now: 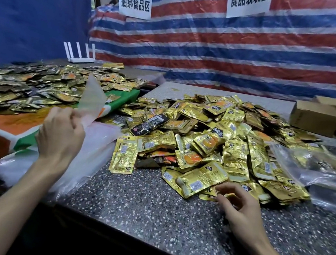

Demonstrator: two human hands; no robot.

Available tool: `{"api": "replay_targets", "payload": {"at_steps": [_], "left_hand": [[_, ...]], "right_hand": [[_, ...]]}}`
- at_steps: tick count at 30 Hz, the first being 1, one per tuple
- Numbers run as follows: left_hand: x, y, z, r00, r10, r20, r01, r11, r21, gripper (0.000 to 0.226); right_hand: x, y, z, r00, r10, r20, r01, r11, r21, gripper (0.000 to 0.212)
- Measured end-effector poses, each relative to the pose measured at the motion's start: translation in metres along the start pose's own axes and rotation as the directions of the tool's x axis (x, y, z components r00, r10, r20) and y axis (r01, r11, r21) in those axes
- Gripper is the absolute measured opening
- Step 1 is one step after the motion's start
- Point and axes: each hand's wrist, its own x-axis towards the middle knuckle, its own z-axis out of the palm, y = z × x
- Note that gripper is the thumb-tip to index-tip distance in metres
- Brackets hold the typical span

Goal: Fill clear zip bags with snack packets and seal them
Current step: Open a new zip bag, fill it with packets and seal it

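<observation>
Our left hand [61,136] is raised beside the pile, thumb and curled fingers pinching the lower edge of one clear zip bag [94,98], which stands up limp and empty above the knuckles. Under that hand lies a stack of flat clear bags [88,156], too many and too thin for us to count.

Our right hand [235,204] rests low on the speckled stone counter [152,220], fingers loosely bent, their tips at the near edge of the heap of gold snack packets [213,145]. We cannot tell whether thumb and forefinger have already closed on a packet or only touch it.

We count two heaps. The one in front of us spreads across the counter, far too many packets to number, and one long black packet [153,123] lies on its left slope. The second heap [31,84] lies to the left on an orange, green and white sack [26,128].

At the right, touching the near heap, lie filled clear bags [315,165] with gold packets inside; we make out at least one, and the plastic blurs any others. Behind them stand cardboard boxes [314,119], at least three.

Farther back, one white router [80,59] shows five upright antennas. A blue sheet [30,6] hangs on the left, a red, white and blue striped tarp [213,48] on the right, and two paper signs are fixed to the tarp: one on the left [135,4], one on the right [248,2].
</observation>
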Motion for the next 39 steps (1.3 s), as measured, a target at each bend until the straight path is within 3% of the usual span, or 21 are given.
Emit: {"api": "replay_targets", "payload": {"at_steps": [3,5,6,8,10,12,14,17,20,23,25,27,29,32,34,37,39], "left_hand": [[-0.020,0.026,-0.013,0.977,0.214,0.004,-0.212,0.968,-0.135,0.012],[-0.043,0.047,-0.021,0.923,0.384,-0.012,-0.374,0.891,-0.256,0.013],[-0.057,0.058,-0.025,0.882,0.471,-0.026,-0.455,0.836,-0.307,0.012],[-0.085,0.076,-0.026,0.759,0.648,-0.065,-0.623,0.695,-0.359,0.014],[-0.112,0.087,-0.018,0.571,0.817,-0.086,-0.780,0.506,-0.368,0.013],[-0.136,0.092,-0.007,0.369,0.928,-0.050,-0.869,0.325,-0.373,0.010],[-0.153,0.092,0.003,0.262,0.965,0.014,-0.870,0.243,-0.429,0.013],[-0.169,0.087,0.006,0.277,0.953,0.120,-0.772,0.295,-0.563,0.024],[-0.177,0.083,0.000,0.389,0.891,0.236,-0.560,0.432,-0.707,0.026],[-0.181,0.088,-0.011,0.514,0.738,0.436,-0.043,0.530,-0.847,0.016],[-0.180,0.096,-0.017,0.591,0.530,0.608,0.308,0.548,-0.777,0.031],[-0.177,0.104,-0.017,0.626,0.311,0.715,0.507,0.534,-0.676,0.049],[-0.172,0.109,-0.014,0.644,0.164,0.748,0.582,0.530,-0.617,0.057],[-0.166,0.109,-0.006,0.690,0.100,0.717,0.474,0.686,-0.552,0.061],[-0.163,0.108,-0.004,0.626,0.186,0.758,0.422,0.736,-0.530,0.059],[-0.160,0.114,-0.010,0.364,0.426,0.828,0.443,0.703,-0.556,0.024],[-0.160,0.118,-0.012,0.340,0.433,0.835,0.463,0.696,-0.549,0.003]], "right_hand": [[-0.001,-0.014,0.000,0.999,-0.041,0.000,0.041,0.999,0.032,0.022],[-0.003,-0.029,0.001,0.998,-0.049,0.045,0.044,0.995,0.093,0.010],[-0.003,-0.035,0.001,0.995,-0.034,0.090,0.020,0.988,0.154,0.019],[-0.002,-0.048,0.005,0.970,0.072,0.233,-0.140,0.945,0.294,0.049],[-0.002,-0.059,0.012,0.892,0.223,0.392,-0.371,0.858,0.356,0.079],[-0.005,-0.063,0.018,0.818,0.328,0.471,-0.514,0.786,0.345,0.077],[-0.009,-0.061,0.020,0.820,0.335,0.464,-0.513,0.789,0.338,0.053],[-0.018,-0.059,0.017,0.869,0.304,0.390,-0.447,0.821,0.356,0.027],[-0.025,-0.055,0.011,0.901,0.263,0.346,-0.383,0.857,0.346,0.016],[-0.033,-0.053,0.011,0.933,0.204,0.295,-0.287,0.918,0.274,0.016],[-0.038,-0.054,0.012,0.944,0.172,0.281,-0.243,0.940,0.239,0.016],[-0.045,-0.054,0.013,0.941,0.121,0.316,-0.196,0.956,0.217,0.012],[-0.051,-0.053,0.013,0.938,0.087,0.335,-0.163,0.965,0.206,0.011],[-0.058,-0.054,0.009,0.943,0.070,0.324,-0.139,0.971,0.193,0.013],[-0.061,-0.055,0.006,0.949,0.046,0.313,-0.092,0.987,0.134,0.011],[-0.063,-0.058,0.000,0.927,-0.071,0.369,0.102,0.993,-0.066,0.010],[-0.065,-0.061,-0.003,0.909,-0.103,0.403,0.165,0.979,-0.122,0.015]]}}
